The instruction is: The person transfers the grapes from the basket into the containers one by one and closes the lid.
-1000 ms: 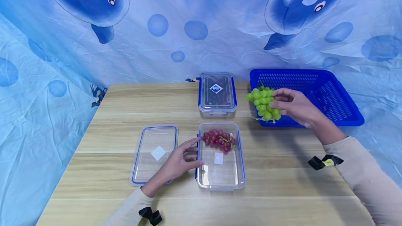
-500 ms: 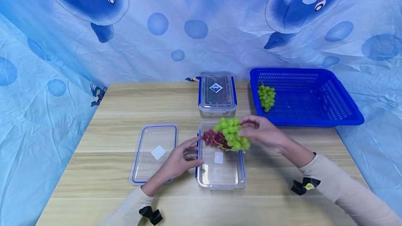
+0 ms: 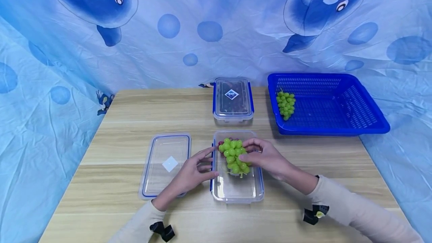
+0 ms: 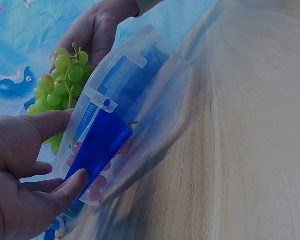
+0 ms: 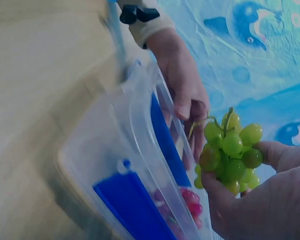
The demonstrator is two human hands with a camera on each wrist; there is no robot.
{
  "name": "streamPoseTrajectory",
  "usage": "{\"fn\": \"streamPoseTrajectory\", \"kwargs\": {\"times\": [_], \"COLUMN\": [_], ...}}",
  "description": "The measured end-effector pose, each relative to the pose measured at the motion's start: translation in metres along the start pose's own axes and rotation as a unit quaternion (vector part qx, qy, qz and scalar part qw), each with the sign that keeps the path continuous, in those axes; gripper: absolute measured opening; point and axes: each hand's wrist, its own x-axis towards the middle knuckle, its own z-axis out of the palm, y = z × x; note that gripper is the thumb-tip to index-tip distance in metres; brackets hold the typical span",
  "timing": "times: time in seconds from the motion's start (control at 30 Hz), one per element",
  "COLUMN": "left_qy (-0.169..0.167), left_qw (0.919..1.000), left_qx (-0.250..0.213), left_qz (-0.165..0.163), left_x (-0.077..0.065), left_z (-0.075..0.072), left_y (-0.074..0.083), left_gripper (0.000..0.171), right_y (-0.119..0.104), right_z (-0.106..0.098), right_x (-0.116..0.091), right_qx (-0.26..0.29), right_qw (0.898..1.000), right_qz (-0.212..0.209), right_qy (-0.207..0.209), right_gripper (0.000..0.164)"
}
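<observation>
A bunch of green grapes [image 3: 233,156] is pinched between the thumb and fingers of my right hand [image 3: 266,158], over the open clear container [image 3: 236,195] in the head view. Underneath, a bunch of red grapes [image 5: 192,202] lies inside the container, mostly hidden from the head camera by the green ones. My left hand [image 3: 193,173] rests at the container's left side, fingers spread, fingertips right at the rim and the blue latch [image 4: 102,145]. The right wrist view shows the green grapes [image 5: 232,150] at rim height, stem upward.
The container's clear lid [image 3: 163,149] with blue seal lies flat to the left. Behind stands a closed container [image 3: 233,104] with blue latches. At back right, a blue basket [image 3: 332,128] holds another bunch of green grapes [image 3: 285,104]. A dolphin-print curtain [image 3: 189,18] borders the table.
My right hand has carried the green grapes from the basket, leftward and nearer, to over the container. They now cover most of the red grapes. My left hand has stayed put.
</observation>
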Motion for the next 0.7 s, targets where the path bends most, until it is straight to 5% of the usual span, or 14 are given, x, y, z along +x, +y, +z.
{"fn": "streamPoseTrajectory", "kwargs": {"times": [0.2, 0.43, 0.7], "left_qy": [-0.002, -0.011, -0.009], "left_qw": [1.0000, 0.9998, 0.9999], "left_qx": [0.003, 0.013, 0.011], "left_qz": [-0.004, -0.004, -0.010], "left_x": [0.000, 0.000, -0.001], "left_z": [0.000, -0.002, -0.002], "left_y": [0.000, 0.000, 0.002], "left_gripper": [0.085, 0.086, 0.085], "right_y": [0.008, 0.019, 0.018], "right_z": [0.012, 0.018, 0.015], "right_x": [0.000, 0.000, 0.000], "right_qx": [-0.004, -0.022, -0.074], "right_qw": [1.000, 0.995, 0.987], "right_qz": [0.009, 0.007, 0.001], "right_qy": [-0.015, -0.101, -0.144], "right_gripper": [0.055, 0.063, 0.069]}}
